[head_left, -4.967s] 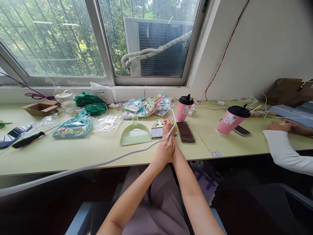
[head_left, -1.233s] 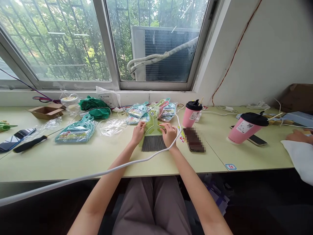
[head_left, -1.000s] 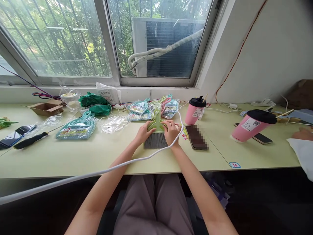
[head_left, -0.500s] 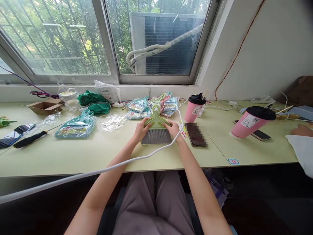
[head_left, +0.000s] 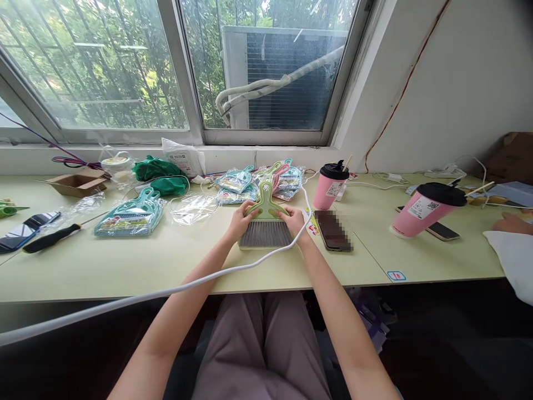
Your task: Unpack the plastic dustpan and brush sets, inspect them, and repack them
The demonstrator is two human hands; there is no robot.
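Along a pale-green table (head_left: 145,266) below a window (head_left: 125,72), a person's left hand (head_left: 242,219) and right hand (head_left: 295,220) clamp one green brush (head_left: 266,214) by its shoulders, bristles toward the near edge, over one dustpan (head_left: 245,248) whose rim peeks out. One phone (head_left: 333,230) lies near the right hand, before one of two pink cups (head_left: 328,194); both cups' labels carry QR codes, their print too small to read. Wrapped teal sets (head_left: 129,216) and one screwdriver (head_left: 50,239) lie left.
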